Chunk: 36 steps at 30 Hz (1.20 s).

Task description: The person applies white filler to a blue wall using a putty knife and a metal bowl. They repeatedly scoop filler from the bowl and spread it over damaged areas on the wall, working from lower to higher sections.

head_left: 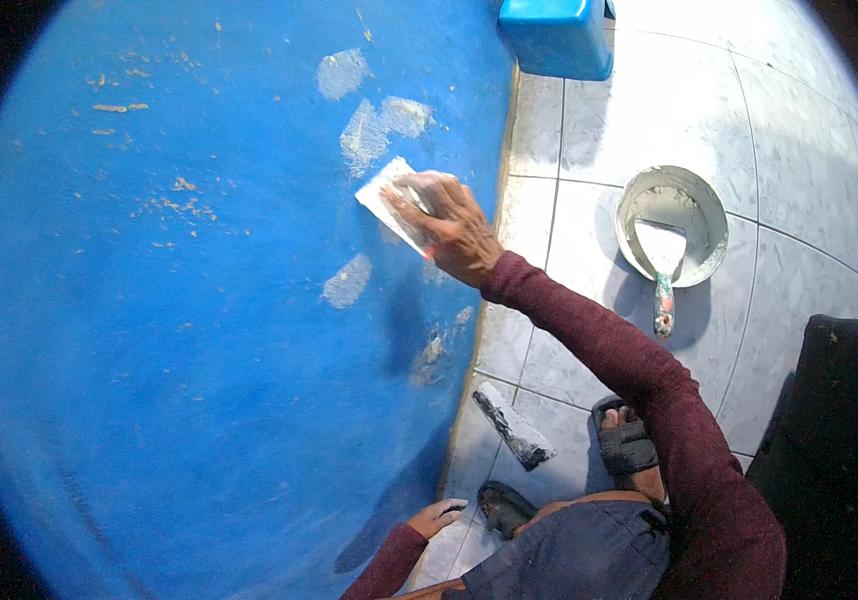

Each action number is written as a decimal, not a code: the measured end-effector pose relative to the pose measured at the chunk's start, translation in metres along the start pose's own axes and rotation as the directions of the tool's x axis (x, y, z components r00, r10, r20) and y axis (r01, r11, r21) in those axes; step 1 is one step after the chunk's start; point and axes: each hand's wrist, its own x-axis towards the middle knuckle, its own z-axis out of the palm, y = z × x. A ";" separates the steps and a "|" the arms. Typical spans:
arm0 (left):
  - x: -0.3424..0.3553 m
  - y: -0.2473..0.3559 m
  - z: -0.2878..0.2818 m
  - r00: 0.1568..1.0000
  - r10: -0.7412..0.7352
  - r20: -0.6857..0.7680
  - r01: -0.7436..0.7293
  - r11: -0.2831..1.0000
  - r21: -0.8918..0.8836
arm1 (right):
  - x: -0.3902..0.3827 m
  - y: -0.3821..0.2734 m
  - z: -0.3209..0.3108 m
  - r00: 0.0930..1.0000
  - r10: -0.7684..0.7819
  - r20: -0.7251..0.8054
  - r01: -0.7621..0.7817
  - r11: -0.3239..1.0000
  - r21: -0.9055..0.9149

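Note:
My right hand (454, 225) is closed on a white, flat-bladed putty spreader (386, 203), whose blade lies against the blue wall (199, 400). Just above the blade are pale putty patches (365, 138), with another patch (347, 281) below it. Low by the foot of the wall, my left hand (437, 518) has its fingers loosely stretched out, and I see no tool in it; the fingertips look smeared grey-white.
On the tiled floor (629, 120) to the right stands a round putty bucket (719, 245) with a putty knife (662, 245) resting in it. A second smeared scraper (514, 427) lies by my sandalled feet (629, 447). A blue plastic stool (559, 40) stands at the far end.

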 end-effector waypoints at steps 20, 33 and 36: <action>0.001 -0.009 0.006 0.999 0.011 -0.049 -0.012 0.999 -0.032 | -0.104 0.039 -0.022 0.939 0.332 0.091 -0.340 0.935 0.098; -0.004 -0.016 0.010 0.999 0.012 -0.032 -0.014 0.998 -0.053 | -0.126 -0.042 0.056 0.817 0.574 0.057 -0.577 0.815 0.059; -0.004 -0.004 0.009 1.000 0.018 -0.007 -0.018 0.998 -0.064 | -0.137 -0.058 0.052 0.835 0.538 0.112 -0.547 0.835 0.062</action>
